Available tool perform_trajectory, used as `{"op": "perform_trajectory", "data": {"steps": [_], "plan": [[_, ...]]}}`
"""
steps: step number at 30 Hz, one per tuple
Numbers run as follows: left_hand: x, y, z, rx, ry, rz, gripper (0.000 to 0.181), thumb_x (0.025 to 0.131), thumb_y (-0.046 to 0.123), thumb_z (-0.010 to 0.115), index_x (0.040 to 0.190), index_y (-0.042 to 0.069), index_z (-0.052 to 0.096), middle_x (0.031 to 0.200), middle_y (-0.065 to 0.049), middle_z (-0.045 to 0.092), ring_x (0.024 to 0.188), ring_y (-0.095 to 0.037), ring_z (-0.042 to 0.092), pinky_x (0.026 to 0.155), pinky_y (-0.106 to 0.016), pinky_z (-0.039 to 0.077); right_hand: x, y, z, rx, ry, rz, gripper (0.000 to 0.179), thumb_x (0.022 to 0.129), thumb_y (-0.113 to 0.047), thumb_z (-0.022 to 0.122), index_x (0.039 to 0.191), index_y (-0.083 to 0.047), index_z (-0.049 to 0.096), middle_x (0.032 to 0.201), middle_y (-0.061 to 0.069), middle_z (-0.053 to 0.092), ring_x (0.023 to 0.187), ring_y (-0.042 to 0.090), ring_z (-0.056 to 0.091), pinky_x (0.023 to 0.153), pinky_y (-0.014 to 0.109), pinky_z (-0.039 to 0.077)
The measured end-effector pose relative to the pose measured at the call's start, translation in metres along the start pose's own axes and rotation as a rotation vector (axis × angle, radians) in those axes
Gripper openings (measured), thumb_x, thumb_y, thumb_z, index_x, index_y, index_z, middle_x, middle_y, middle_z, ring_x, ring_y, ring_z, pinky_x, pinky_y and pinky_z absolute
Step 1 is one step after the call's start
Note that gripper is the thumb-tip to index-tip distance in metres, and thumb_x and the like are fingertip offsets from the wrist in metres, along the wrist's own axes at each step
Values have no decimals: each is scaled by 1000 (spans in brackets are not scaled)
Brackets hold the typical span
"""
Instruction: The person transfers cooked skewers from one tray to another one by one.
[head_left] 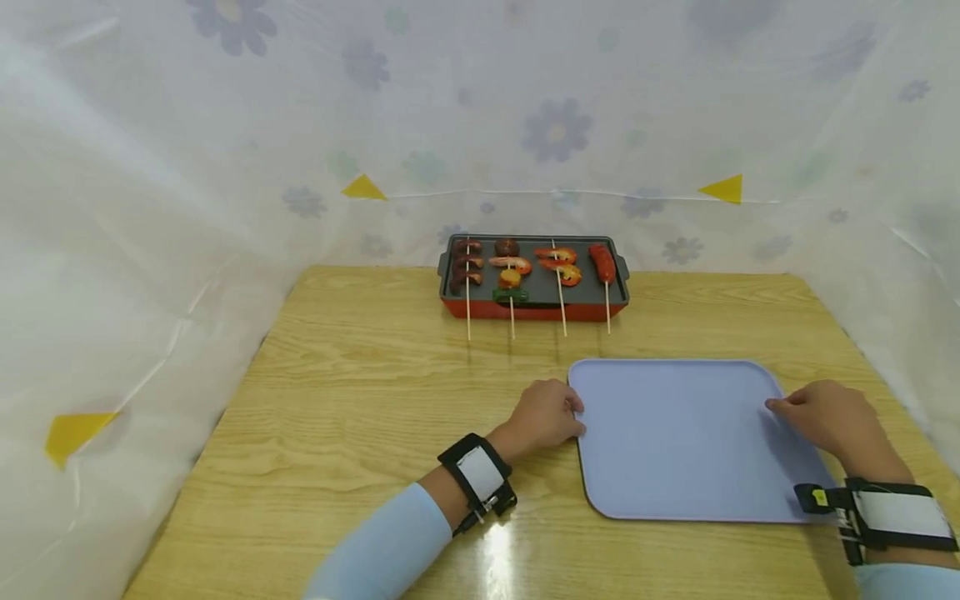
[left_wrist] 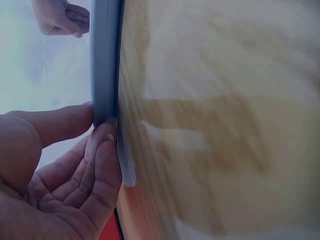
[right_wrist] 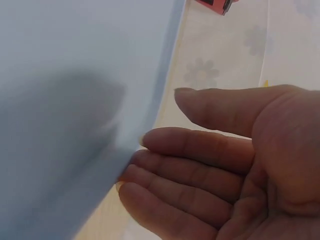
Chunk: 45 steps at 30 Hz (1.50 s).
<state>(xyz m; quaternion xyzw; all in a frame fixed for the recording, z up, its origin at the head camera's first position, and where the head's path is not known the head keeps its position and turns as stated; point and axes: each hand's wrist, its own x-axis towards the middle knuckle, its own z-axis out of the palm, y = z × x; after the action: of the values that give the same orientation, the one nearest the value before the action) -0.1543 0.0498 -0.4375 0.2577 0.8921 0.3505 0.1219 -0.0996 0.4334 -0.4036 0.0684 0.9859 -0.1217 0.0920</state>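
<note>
A pale lavender-blue tray [head_left: 675, 442] lies at the right of the wooden table. My left hand [head_left: 545, 414] pinches its left rim; in the left wrist view the thumb [left_wrist: 67, 122] presses one face of the rim and the fingertips meet the other side. At the opposite edge, my right hand [head_left: 828, 417] has its fingertips right at the tray's rim. Its thumb [right_wrist: 220, 107] stands apart from the tray in the right wrist view, and the fingers [right_wrist: 195, 150] are only slightly bent. The tray's underside is hidden in the head view.
Behind the tray, a red and black tabletop grill [head_left: 525, 310] stands near the back edge. Several food skewers lie on it, including a sausage [head_left: 602, 262] and prawns [head_left: 558, 265], their sticks overhanging its front. Floral plastic sheeting [head_left: 480, 108] surrounds the wooden table [head_left: 337, 375].
</note>
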Motion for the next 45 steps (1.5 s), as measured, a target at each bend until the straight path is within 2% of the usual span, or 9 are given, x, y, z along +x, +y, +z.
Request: {"op": "perform_trajectory", "data": {"steps": [6,10,14,16,22,28,32,37,45], "plan": [[-7,-10,-8,0,1,-11,20,77,17,78,93,6,77,66,6,62,59,-3,53,58,-18,45,4,-14,-3,-21,-30,-69,52,90,-35,63,100,15,72,91,31,70,69,25,61,59,45,51],[-11,-17,-13,-3,-3,-22,20,77,17,78,93,5,77,67,5,63,59,-4,53,59,-19,46,6,-22,-3,-5,-51,-85,47,90,-33,64,96,13,74,76,16,66,66,22,53,55,37,43],[-15,-23,-19,-8,-9,-45,20,77,17,78,95,6,77,67,5,62,59,-4,54,59,-20,47,7,-30,-1,-2,-52,-118,39,90,-27,63,92,11,75,72,6,61,64,18,47,55,33,37],[-17,-25,-22,-12,-11,-55,20,78,16,78,95,6,77,66,5,62,59,-5,54,59,-20,47,9,-34,-1,-8,-55,-135,37,89,-24,62,92,11,75,75,9,66,64,18,49,55,34,40],[-23,-31,-31,3,-1,-60,20,77,15,78,95,6,77,64,5,60,57,-5,53,58,-20,47,10,-41,-1,-7,-93,-167,30,90,-17,58,92,7,76,76,9,68,61,16,48,54,33,39],[-29,-35,-38,-2,8,-81,21,77,16,77,96,6,78,67,6,61,59,-5,53,59,-22,47,9,-50,0,-30,-60,-219,26,88,-12,59,92,7,76,87,22,72,68,19,59,59,43,52],[-34,-42,-43,-3,14,-79,22,77,16,78,96,6,78,68,6,62,60,-5,53,58,-22,47,9,-58,2,-33,-55,-253,24,87,-11,59,89,6,76,85,21,72,68,19,60,60,44,53],[-44,-51,-49,-11,24,-87,20,76,15,77,94,7,77,68,5,63,59,-5,53,57,-23,47,11,-68,6,-31,-58,-288,22,87,-11,60,88,4,77,81,15,72,66,16,57,58,40,51],[-51,-61,-56,11,25,-65,19,76,15,79,92,6,77,68,5,65,61,-4,55,63,-25,50,10,-79,9,-3,-71,-304,22,88,-10,60,91,4,77,85,17,73,67,16,59,59,39,51]]}}
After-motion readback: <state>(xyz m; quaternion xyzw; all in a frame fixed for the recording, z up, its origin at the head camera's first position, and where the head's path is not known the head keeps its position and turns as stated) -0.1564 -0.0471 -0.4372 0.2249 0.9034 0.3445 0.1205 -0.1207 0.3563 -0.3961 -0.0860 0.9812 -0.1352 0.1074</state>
